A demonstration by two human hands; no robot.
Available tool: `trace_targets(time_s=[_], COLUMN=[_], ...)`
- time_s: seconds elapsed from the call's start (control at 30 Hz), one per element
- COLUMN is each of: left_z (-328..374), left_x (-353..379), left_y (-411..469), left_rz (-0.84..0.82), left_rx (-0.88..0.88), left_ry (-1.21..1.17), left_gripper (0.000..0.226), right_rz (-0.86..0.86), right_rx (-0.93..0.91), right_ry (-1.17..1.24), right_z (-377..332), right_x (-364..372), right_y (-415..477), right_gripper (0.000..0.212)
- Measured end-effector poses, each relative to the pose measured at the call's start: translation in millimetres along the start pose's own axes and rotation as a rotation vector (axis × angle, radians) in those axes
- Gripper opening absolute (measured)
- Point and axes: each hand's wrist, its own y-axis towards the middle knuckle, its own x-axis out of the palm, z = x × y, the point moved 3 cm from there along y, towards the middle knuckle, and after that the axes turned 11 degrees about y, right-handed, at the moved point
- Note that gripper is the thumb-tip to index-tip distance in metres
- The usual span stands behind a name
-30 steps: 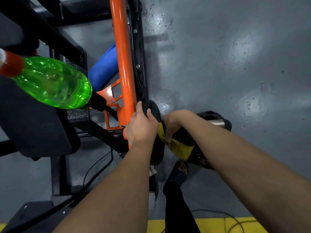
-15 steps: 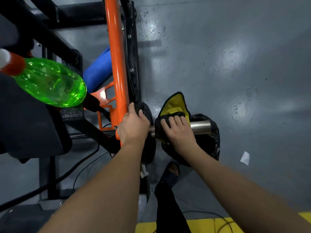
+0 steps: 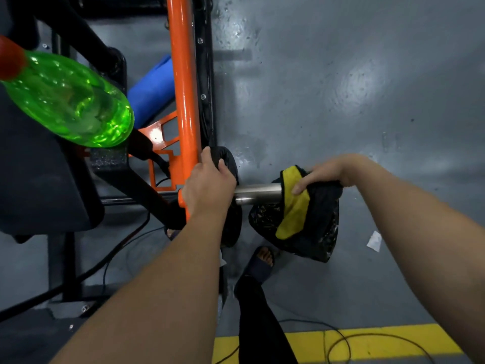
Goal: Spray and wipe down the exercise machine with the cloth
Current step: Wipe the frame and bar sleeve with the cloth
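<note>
The exercise machine has an orange upright bar (image 3: 183,82) and a black frame. A steel peg (image 3: 258,193) sticks out to the right from a black weight plate (image 3: 231,164). My left hand (image 3: 207,183) grips the plate's upper edge beside the orange bar. My right hand (image 3: 322,174) holds a yellow and black cloth (image 3: 296,208) wrapped over the outer end of the peg. A green spray bottle (image 3: 70,101) with a red cap lies at the upper left on the machine's black pad.
A blue foam roller (image 3: 152,93) lies behind the orange bar. Black cables (image 3: 338,337) trail over the grey floor and a yellow floor line (image 3: 367,342). My sandalled foot (image 3: 262,261) stands below the peg. A scrap of white paper (image 3: 374,240) lies at the right.
My right hand has slid the cloth outward along the peg, from beside the plate to its end, baring the steel. My left hand has stayed on the plate.
</note>
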Motion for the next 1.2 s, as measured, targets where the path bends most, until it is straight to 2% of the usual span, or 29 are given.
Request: trace_targets(time_s=[0.07,0.13,0.2,0.3,0.37,0.5,0.63,0.7,0.8,0.9,0.97,1.07,1.13,1.2], left_z=[2,4,4,4,4,4,4,5,4,6,7,7,7,7], left_x=[-1,-4,-6,-5,-5,-4,-3,-1,0,-1,-2,-2,-3,-3], left_y=[-1,-2,-3,-3,-3,-2,-2,-2,-1,-1,-1,-1,0,0], left_rz=[0.004,-0.005,-0.015,-0.021,-0.019,-0.013,0.004,0.016,0.024,0.015,0.009,0.01,0.005,0.001], left_rx=[0.003,0.003,-0.002,-0.007,-0.003,-0.009,0.0,0.007,0.003,-0.01,-0.016,-0.019,-0.022,-0.024], left_ry=[0.0,-0.002,0.005,-0.005,-0.025,-0.032,-0.024,-0.02,-0.022,-0.012,-0.006,-0.009,-0.011,-0.006], left_gripper=[0.051,0.051,0.051,0.052,0.052,0.052,0.05,0.049,0.05,0.05,0.05,0.049,0.049,0.049], right_rz=[0.085,0.19,0.317,0.552,0.684,0.805,0.866,0.798,0.599,0.549,0.716,1.152,1.311,1.37], right_rx=[0.007,-0.062,-0.185,-0.392,-0.495,-0.562,-0.514,-0.488,-0.483,-0.504,-0.432,-0.344,-0.4,-0.483], right_ry=[0.285,0.455,0.644,1.088,1.377,1.63,1.811,1.887,1.906,1.853,1.722,1.319,1.054,0.825], right_z=[17,26,28,37,45,51,58,62,65,72,80,89,89,87], right_x=[-2,1,10,25,40,70,92,102,114,113,108,97,95,98], right_y=[0,-1,-6,-11,-14,-11,-4,-1,1,3,-2,-25,-45,-63], right_gripper=[0.054,0.047,0.035,0.016,0.011,0.014,0.04,0.051,0.06,0.056,0.039,0.025,0.04,0.061])
